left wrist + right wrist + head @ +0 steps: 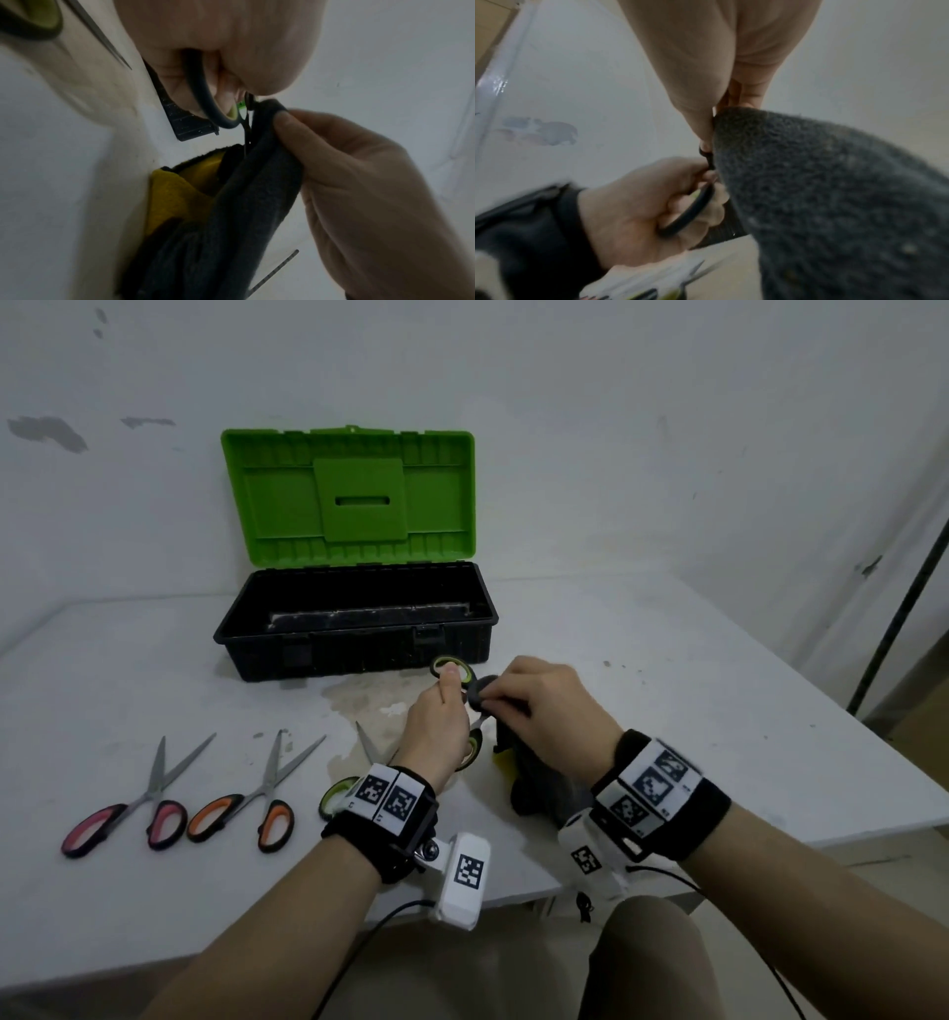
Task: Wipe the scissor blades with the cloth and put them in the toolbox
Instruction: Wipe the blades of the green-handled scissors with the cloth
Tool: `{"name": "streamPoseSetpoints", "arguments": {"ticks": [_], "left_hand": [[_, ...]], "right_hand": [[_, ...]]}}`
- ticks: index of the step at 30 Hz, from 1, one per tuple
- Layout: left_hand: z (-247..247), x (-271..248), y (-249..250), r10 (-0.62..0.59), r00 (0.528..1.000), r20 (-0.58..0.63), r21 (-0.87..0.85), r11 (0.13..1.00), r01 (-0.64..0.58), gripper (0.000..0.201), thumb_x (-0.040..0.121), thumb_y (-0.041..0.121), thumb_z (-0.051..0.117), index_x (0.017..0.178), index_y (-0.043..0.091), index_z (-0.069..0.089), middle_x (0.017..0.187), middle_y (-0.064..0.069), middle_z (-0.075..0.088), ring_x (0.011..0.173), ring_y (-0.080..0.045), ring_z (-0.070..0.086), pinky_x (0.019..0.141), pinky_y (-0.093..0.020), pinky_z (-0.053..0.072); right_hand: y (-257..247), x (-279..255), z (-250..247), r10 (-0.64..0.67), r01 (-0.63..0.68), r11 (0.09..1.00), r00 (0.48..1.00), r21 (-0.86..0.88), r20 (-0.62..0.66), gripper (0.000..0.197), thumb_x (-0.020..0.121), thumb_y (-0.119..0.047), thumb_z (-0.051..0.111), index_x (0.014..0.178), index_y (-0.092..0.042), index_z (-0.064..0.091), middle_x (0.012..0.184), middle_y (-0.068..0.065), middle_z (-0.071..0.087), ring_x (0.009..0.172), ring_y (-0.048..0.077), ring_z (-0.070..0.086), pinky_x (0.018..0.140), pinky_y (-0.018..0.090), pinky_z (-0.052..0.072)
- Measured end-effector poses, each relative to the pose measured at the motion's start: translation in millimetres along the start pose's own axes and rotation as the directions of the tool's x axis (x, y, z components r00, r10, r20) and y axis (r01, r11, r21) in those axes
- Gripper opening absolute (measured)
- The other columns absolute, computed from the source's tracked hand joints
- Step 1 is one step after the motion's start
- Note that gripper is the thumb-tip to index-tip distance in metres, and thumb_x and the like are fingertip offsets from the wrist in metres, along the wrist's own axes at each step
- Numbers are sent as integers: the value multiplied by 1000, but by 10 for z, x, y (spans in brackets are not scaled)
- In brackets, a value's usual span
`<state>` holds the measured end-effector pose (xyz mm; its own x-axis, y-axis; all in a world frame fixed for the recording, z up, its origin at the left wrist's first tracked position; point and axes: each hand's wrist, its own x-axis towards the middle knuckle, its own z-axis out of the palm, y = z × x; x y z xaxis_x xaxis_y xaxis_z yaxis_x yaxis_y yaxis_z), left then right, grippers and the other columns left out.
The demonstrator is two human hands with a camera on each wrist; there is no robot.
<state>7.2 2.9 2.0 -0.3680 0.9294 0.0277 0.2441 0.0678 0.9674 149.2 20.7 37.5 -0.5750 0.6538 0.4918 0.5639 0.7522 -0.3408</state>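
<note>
The left hand [436, 726] curls its fingers through the green-lined black loop handles of a pair of scissors [452, 671], held above the table [667, 711] just in front of the toolbox [354, 629]. The right hand [544, 706] pinches a fuzzy dark-grey cloth [257, 192] with a yellow underside around the steel blades. The black plastic toolbox stands with its ribbed green lid upright; its contents cannot be made out. Three more pairs lie on the table: pink-handled scissors [128, 814], orange-handled scissors [246, 814], and green-handled scissors [339, 791] partly hidden by the left wrist.
</note>
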Motion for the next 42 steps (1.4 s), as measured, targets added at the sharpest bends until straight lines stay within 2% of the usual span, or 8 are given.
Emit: {"name": "streamPoseSetpoints", "arguments": {"ticks": [9, 12, 15, 18, 21, 27, 31, 42], "left_hand": [[-20, -23, -50, -6, 1000, -24, 0, 1000, 6, 60, 106, 51, 24, 63, 18, 48, 60, -5, 48, 66, -40, 46, 66, -48, 40], [-38, 33, -95, -78, 997, -28, -69, 995, 76, 74, 103, 56, 24, 103, -10, 59, 112, -40, 57, 107, -56, 54, 91, -63, 49], [-22, 48, -71, -90, 996, 0, -86, 992, 90, 78, 102, 57, 24, 112, -13, 56, 125, -38, 54, 112, -55, 54, 95, -63, 47], [11, 27, -69, -60, 998, -8, -90, 994, 59, 71, 102, 56, 24, 86, 1, 66, 86, -25, 69, 82, -47, 62, 79, -59, 48], [16, -2, -54, -56, 998, -16, -124, 991, 54, 58, 104, 53, 25, 55, 23, 35, 42, 7, 33, 45, -19, 30, 58, -40, 28], [-93, 63, -10, -70, 995, -66, -128, 990, 61, 73, 106, 53, 23, 75, -3, 56, 70, -31, 46, 64, -47, 44, 69, -57, 45], [-103, 153, -44, -80, 994, -75, -118, 991, 71, 61, 107, 51, 21, 58, 20, 40, 53, 3, 37, 50, -18, 35, 69, -39, 33], [-200, 221, -107, -117, 988, -97, -187, 978, 97, 52, 107, 51, 24, 70, 19, 43, 52, 7, 32, 47, -17, 30, 53, -30, 27]], "right_hand": [[312, 26, -81, 258, -263, 964, 962, -44, -93, 14, 89, -16, 62, 91, -19, 76, 84, 0, 63, 80, 19, 60, 74, 24, 43], [185, -64, -149, 119, -123, 992, 982, -24, -144, 9, 86, -16, 68, 91, -18, 75, 83, -2, 63, 75, 14, 60, 71, 20, 43], [30, -195, -26, -43, 43, 999, 999, -22, -20, 11, 88, -16, 66, 96, -15, 73, 90, 3, 64, 77, 18, 62, 73, 28, 51], [70, -206, 70, -28, 29, 998, 999, -50, 17, 13, 89, -16, 64, 98, -14, 73, 92, 5, 62, 77, 22, 62, 70, 35, 53], [166, -146, 20, 98, -100, 995, 991, -26, -93, 11, 88, -13, 65, 93, -12, 74, 87, 6, 63, 74, 23, 61, 69, 32, 51], [384, -89, -249, 294, -309, 949, 937, -59, -188, 9, 86, -17, 67, 89, -16, 76, 79, -1, 64, 73, 17, 59, 68, 20, 40], [156, -188, -219, 103, -105, 995, 984, -3, -147, 7, 83, -15, 72, 89, -17, 76, 80, -4, 63, 68, 6, 53, 68, 8, 37], [310, -242, -91, 134, -125, 985, 988, -121, 73, 11, 87, -13, 65, 92, -11, 75, 88, 4, 61, 73, 22, 60, 68, 30, 48]]}}
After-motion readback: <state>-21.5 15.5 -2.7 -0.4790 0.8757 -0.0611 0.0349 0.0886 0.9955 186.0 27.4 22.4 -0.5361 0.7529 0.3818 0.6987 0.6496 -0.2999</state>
